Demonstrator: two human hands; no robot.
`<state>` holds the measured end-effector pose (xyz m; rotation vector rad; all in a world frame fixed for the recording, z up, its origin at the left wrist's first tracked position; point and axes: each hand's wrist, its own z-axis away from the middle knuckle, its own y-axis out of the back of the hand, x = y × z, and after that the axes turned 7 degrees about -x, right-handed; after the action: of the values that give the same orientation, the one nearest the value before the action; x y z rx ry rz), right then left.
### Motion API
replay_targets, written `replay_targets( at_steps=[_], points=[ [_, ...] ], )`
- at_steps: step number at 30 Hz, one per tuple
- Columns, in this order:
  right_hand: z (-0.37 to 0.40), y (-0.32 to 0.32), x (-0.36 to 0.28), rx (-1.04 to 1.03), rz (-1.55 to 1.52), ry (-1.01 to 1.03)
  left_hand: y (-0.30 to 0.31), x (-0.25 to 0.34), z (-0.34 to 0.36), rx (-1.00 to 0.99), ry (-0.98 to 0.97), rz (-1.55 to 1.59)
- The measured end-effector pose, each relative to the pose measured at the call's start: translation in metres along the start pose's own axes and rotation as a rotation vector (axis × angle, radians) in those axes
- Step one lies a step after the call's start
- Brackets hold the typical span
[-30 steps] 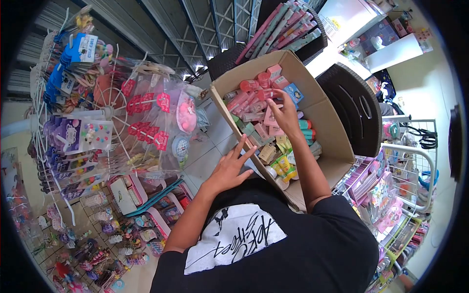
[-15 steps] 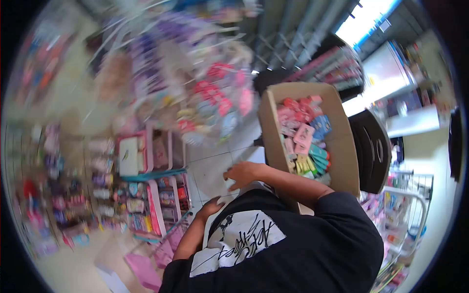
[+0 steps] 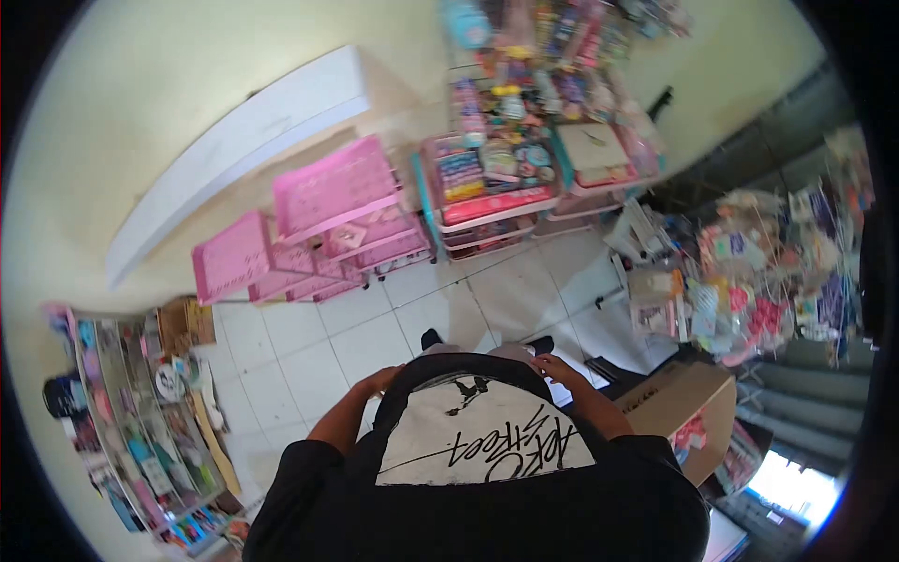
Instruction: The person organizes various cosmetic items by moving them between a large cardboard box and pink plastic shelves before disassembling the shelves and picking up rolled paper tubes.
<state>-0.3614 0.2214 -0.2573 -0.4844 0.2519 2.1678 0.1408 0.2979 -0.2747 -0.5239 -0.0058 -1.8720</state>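
I stand in a black shirt with a white printed panel point(image 3: 478, 436), its hem hanging over grey trousers point(image 3: 506, 350). My left hand point(image 3: 380, 378) is beside the shirt hem at my left hip, its fingers partly hidden by the cloth. At the other hip, my right hand point(image 3: 556, 368) hangs next to the trousers, fingers loosely stretched and nothing visible in them. Just to its right stands the cardboard box point(image 3: 670, 398), with red and pink packs point(image 3: 691, 433) inside. Both feet, in dark footwear point(image 3: 431, 338), are on the white tiles.
Pink tiered racks point(image 3: 337, 187) stand ahead on the left. Trolley baskets point(image 3: 496, 211) full of small goods are straight ahead. Hanging packets point(image 3: 763, 309) crowd the right side. A stocked shelf point(image 3: 140, 421) lines the left, and a white curved shelf point(image 3: 243, 150) is on the wall.
My view has swung left, so the box and hanging packets now lie at the right. My right hand has dropped from in front of the box to my hip.
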Motion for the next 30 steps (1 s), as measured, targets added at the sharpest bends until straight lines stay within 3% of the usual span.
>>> replay_targets(
  at_steps=[2,3,5,7,8,11,13,16,17,18,20,21,23,24,26,28,30],
  points=[
    [-0.014,-0.013,-0.028,-0.03,0.084,0.014,-0.006,-0.035,0.024,-0.081,-0.262,0.208],
    [-0.029,-0.014,-0.046,-0.038,0.149,0.045,-0.006,-0.05,0.03,-0.074,-0.269,0.239],
    [-0.06,-0.016,-0.084,-0.051,0.274,0.133,-0.005,-0.07,0.039,-0.043,-0.139,0.342],
    [-0.093,-0.029,-0.123,0.027,0.522,0.311,-0.009,-0.095,0.036,-0.035,-0.189,0.315],
    [-0.103,-0.036,-0.147,0.007,0.583,0.342,-0.008,-0.106,0.033,-0.028,-0.228,0.261],
    [-0.108,-0.081,-0.247,-0.14,0.666,0.402,-0.013,-0.107,0.031,0.013,-0.102,0.249],
    [-0.132,-0.111,-0.289,-0.177,0.767,0.551,-0.008,-0.106,0.033,0.05,-0.067,0.231],
    [-0.148,-0.155,-0.349,-0.208,0.677,0.621,0.002,-0.109,0.045,0.022,-0.506,0.191],
    [-0.153,-0.165,-0.371,-0.222,0.687,0.668,-0.003,-0.087,0.061,0.16,-0.356,0.26],
    [-0.164,-0.176,-0.386,-0.243,0.691,0.673,-0.007,-0.071,0.079,0.176,-0.351,0.273],
    [-0.191,-0.197,-0.412,-0.04,0.735,0.817,0.0,-0.052,0.105,0.427,-0.499,0.046],
    [-0.205,-0.205,-0.425,0.067,0.833,0.853,0.005,-0.056,0.106,0.439,-0.484,0.047],
    [-0.23,-0.22,-0.442,0.116,0.832,0.908,0.013,-0.079,0.094,0.485,-0.259,0.198],
    [-0.241,-0.227,-0.449,0.18,0.84,0.957,0.017,-0.07,0.103,0.496,-0.254,0.201],
    [-0.26,-0.237,-0.454,0.108,0.87,0.884,0.017,-0.054,0.128,0.554,0.084,0.401],
    [-0.275,-0.247,-0.456,0.224,0.98,1.052,0.02,-0.08,0.128,0.552,0.093,0.362],
    [-0.273,-0.254,-0.463,0.282,0.939,1.025,0.014,-0.104,0.121,0.602,-0.165,0.292]
  ],
)
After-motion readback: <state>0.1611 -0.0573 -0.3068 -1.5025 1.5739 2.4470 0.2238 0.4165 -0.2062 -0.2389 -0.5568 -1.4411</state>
